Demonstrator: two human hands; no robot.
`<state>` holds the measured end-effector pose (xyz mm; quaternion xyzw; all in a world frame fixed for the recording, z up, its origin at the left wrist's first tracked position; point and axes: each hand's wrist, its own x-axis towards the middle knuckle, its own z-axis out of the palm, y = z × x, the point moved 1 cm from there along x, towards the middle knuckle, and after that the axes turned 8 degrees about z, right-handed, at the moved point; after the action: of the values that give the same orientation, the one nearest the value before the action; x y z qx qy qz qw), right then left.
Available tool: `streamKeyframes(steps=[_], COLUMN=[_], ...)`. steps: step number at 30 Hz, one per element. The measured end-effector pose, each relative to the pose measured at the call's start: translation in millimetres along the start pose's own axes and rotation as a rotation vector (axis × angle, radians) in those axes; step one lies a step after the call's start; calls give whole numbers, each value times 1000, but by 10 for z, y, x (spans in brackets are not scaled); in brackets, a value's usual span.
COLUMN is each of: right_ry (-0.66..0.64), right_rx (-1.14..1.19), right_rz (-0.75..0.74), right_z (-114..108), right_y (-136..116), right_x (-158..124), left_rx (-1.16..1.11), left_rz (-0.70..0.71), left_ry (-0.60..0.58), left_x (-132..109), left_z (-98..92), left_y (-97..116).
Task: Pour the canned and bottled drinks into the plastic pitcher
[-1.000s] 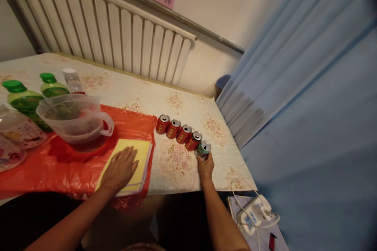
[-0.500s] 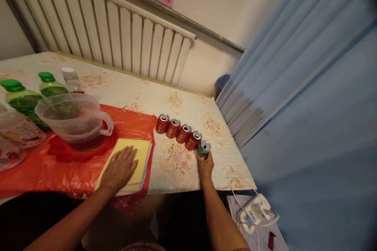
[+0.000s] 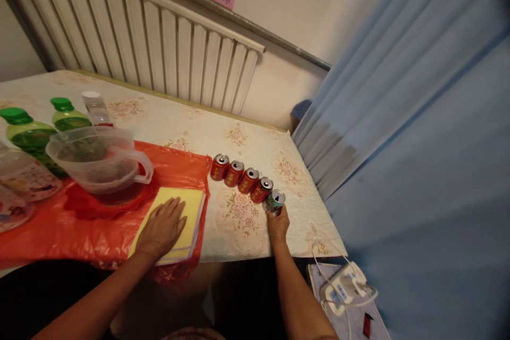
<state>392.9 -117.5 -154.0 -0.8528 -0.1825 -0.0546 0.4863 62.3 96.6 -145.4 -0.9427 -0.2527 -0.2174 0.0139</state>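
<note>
My left hand lies flat, fingers stretched, on a stack of yellow paper that rests on a red plastic sheet. With my right hand I grip a green can standing at the near right end of a slanting row. The other cans in the row are red; the farthest left one stands just beyond the sheet's edge, and a red can is right beside the green one. All the cans are upright.
A clear plastic jug sits in a red dish at left. Green-capped bottles and a white-capped bottle stand around it. A power strip with cables lies lower right, below the table's edge. A blue curtain hangs at right.
</note>
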Motion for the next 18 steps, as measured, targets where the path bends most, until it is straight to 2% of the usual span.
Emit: streamKeyframes(steps=[18], right_ry=[-9], right_rx=[-23], right_rz=[-14], right_z=[-1], right_y=[-1], right_x=[0], left_rx=[16], left_rz=[3], left_ry=[2], left_x=[-3], left_z=[-18], left_y=[8])
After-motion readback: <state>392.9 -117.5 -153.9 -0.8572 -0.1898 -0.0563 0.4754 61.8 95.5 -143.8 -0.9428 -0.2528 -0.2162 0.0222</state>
